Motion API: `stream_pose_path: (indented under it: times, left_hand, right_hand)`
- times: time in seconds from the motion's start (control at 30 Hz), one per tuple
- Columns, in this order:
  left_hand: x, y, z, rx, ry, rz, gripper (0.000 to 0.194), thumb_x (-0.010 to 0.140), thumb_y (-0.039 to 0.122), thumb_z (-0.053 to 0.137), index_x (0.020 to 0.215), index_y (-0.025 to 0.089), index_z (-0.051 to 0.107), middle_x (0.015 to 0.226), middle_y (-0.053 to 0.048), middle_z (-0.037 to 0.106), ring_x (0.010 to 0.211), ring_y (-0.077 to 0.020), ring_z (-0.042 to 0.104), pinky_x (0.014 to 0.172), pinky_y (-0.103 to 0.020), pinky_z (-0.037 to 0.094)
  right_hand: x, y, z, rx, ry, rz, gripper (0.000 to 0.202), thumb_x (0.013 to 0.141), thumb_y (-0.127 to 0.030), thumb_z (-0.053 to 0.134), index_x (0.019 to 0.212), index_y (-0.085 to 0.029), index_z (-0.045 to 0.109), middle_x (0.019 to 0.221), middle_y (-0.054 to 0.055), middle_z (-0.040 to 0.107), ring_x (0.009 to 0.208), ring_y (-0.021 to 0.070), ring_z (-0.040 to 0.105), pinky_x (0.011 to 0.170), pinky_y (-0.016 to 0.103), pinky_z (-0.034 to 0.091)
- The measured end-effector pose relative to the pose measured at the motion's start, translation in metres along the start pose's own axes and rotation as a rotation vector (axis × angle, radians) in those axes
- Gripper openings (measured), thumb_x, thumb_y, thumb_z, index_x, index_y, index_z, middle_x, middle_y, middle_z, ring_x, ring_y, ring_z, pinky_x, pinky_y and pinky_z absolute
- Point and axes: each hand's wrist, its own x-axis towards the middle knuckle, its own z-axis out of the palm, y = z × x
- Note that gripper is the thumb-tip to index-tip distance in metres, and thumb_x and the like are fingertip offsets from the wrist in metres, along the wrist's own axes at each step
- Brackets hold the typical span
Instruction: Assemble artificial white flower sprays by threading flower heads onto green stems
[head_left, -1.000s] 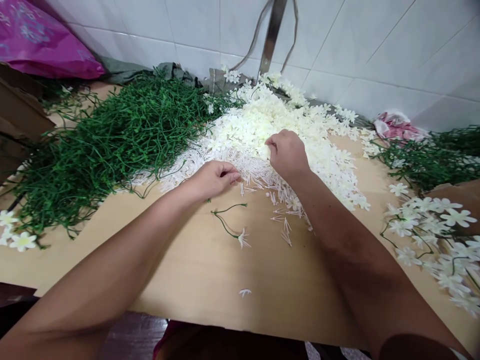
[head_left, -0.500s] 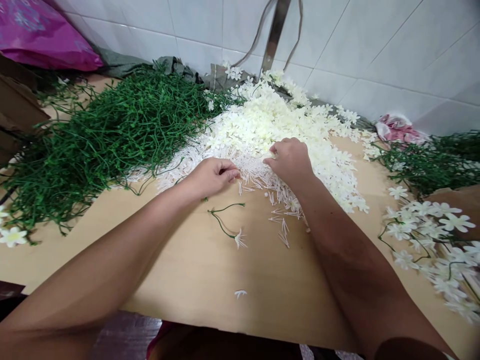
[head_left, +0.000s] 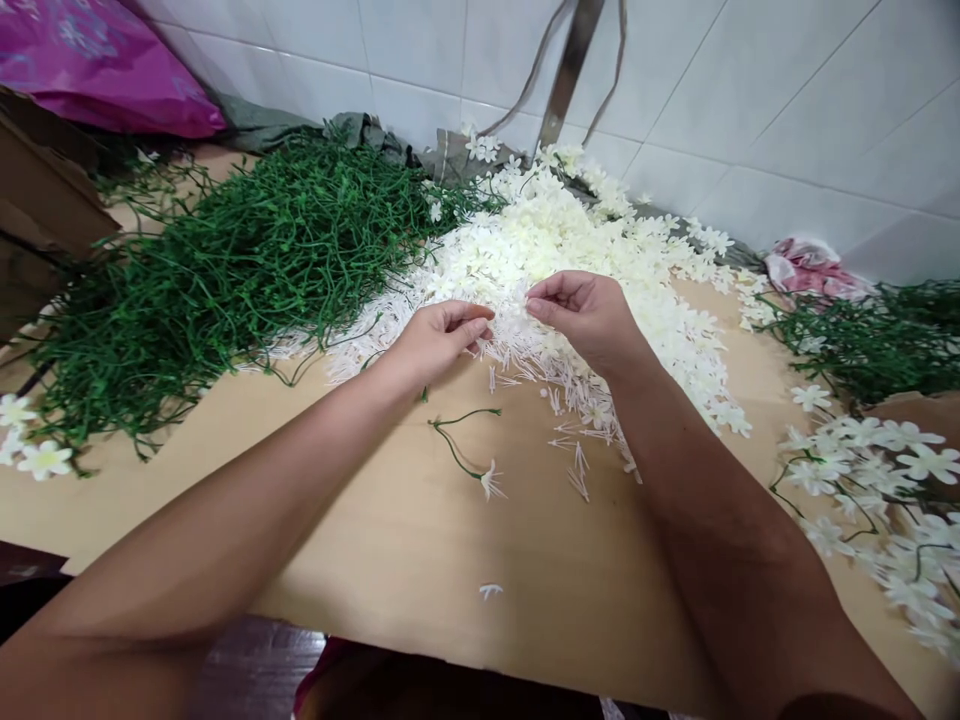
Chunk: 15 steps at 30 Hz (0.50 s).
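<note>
My left hand [head_left: 448,338] is closed in a pinch at the near edge of the white pieces, and what its fingertips hold is too small to make out. A green tip [head_left: 424,394] shows just below that hand. Facing it, my right hand [head_left: 581,312] pinches thumb and forefinger together over the heap of cream-white flower heads [head_left: 555,235]; anything between them blends with the white behind. Thin white spiky pieces [head_left: 382,325] lie beneath and beside both hands. Nearer me, a green stem [head_left: 454,450] with a small white flower end [head_left: 490,481] rests on the board.
A big pile of green stems [head_left: 247,260] fills the left. Flowers on stems [head_left: 862,480] and more green stems [head_left: 885,330] lie right. Loose white bits [head_left: 577,470] dot the tan board [head_left: 375,560]. A pink bag [head_left: 105,70], cardboard [head_left: 37,190] and tiled wall [head_left: 705,90] stand behind.
My right hand has drawn back from the flower heads, its fingers turned toward my left hand. The left hand has risen slightly, and the whole view has shifted a little.
</note>
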Motion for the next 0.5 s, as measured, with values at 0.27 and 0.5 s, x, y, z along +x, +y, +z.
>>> stream_pose_path:
  times: [0.27, 0.5]
  left_hand:
    - [0.003, -0.008, 0.005, -0.201, 0.017, 0.054, 0.010, 0.077, 0.014, 0.064, 0.072, 0.014, 0.056, 0.061, 0.004, 0.058, 0.057, -0.0053, 0.052, 0.061, -0.020, 0.041]
    - [0.003, -0.005, 0.004, -0.163, 0.077, 0.083, 0.015, 0.078, 0.009, 0.061, 0.067, 0.015, 0.052, 0.055, 0.005, 0.056, 0.051, -0.0040, 0.049, 0.053, -0.018, 0.035]
  right_hand:
    - [-0.004, 0.011, 0.024, 0.155, -0.076, 0.043, 0.013, 0.063, -0.022, 0.072, 0.071, -0.017, 0.063, 0.068, -0.001, 0.061, 0.063, 0.0094, 0.053, 0.066, 0.029, 0.048]
    - [0.000, 0.010, 0.021, 0.021, 0.007, -0.023, 0.007, 0.067, -0.016, 0.066, 0.070, -0.017, 0.060, 0.065, -0.001, 0.059, 0.061, 0.0096, 0.053, 0.064, 0.030, 0.048]
